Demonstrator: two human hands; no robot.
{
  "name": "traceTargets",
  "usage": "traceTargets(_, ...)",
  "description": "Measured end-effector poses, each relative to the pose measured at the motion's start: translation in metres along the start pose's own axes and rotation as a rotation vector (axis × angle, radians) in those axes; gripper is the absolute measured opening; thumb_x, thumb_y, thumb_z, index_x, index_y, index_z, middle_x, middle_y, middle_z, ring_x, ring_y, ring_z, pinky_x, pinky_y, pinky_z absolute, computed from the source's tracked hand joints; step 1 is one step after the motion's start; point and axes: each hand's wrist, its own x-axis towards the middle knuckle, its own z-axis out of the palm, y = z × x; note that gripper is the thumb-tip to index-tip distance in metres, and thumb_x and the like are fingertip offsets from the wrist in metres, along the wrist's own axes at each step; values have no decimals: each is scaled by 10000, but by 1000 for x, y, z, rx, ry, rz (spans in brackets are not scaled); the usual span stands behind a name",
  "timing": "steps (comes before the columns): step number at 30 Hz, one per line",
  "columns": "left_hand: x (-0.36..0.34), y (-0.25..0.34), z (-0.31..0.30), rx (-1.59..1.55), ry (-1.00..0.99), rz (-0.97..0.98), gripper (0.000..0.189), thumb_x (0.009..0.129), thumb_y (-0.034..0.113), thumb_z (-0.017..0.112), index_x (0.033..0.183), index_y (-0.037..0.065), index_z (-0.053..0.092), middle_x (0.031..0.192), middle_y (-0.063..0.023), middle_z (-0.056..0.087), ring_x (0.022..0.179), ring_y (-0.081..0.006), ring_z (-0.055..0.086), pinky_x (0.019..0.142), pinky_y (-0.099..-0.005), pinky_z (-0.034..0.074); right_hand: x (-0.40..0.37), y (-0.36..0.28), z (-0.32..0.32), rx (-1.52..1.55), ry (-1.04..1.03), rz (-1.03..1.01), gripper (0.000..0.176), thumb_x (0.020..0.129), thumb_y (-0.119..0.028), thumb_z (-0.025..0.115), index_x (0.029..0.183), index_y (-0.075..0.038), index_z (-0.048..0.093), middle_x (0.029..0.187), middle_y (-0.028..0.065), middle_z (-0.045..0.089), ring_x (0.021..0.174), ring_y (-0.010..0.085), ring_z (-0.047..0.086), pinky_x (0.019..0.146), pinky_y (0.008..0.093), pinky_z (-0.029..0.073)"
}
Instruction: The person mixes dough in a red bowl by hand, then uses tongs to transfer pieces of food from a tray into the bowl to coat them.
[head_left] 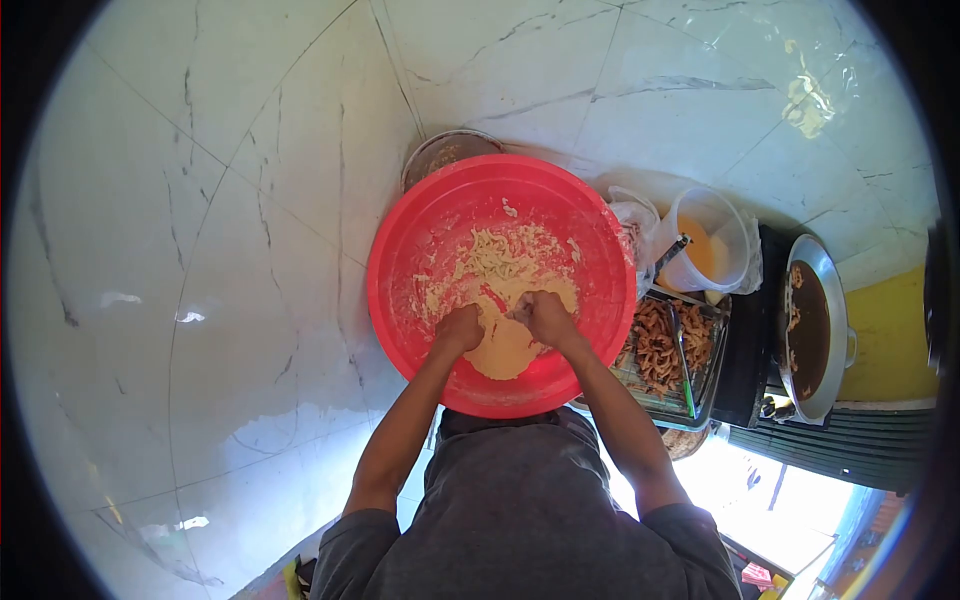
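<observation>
A wide red basin (400, 330) holds pale yellowish flour (505, 350) and a heap of flour-coated strips (500, 255). Inside it, my left hand (461, 327) is closed at the left edge of the flour, its fingers curled down into the mix. My right hand (546, 318) is closed too, a short way to the right, with some coated pieces at its fingertips. What either hand grips is too small and too covered by flour to make out.
Right of the basin are a tray of fried brown strips (665, 350) with green-handled tongs (686, 375), a clear bucket of yellow liquid (708, 250), and a pan of dark oil (815, 330). Behind the basin stands a round sieve-like container (450, 147).
</observation>
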Motion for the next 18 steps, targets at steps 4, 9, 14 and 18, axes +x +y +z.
traceTargets(4,0,3,5,-13,-13,-40,410,777,269,643,1153,121,569,1106,-145,614,1053,-296,575,895,-410,442,6,28,2,97,-39,-50,89,734,12,594,811,14,640,706,146,648,734,246,663,675,353,512)
traceTargets(9,6,7,14,43,-29,-79,325,765,266,651,1029,78,626,1012,-169,640,981,-312,607,831,-422,468,-1,46,2,-68,125,-194,149,757,-34,555,866,-11,655,752,187,650,735,314,651,680,416,498)
traceTargets(14,0,7,6,107,9,-25,329,756,321,671,912,31,650,949,-192,648,925,-328,623,781,-430,482,-10,11,-69,-39,407,-72,127,805,-131,580,860,-50,660,763,219,616,711,366,616,669,437,486)
traceTargets(18,-4,14,-4,65,11,-100,366,766,350,669,914,16,645,941,-200,647,914,-332,625,776,-432,483,-27,-6,-143,-220,868,-280,193,799,-256,650,854,-71,668,813,173,646,718,341,620,650,435,483)
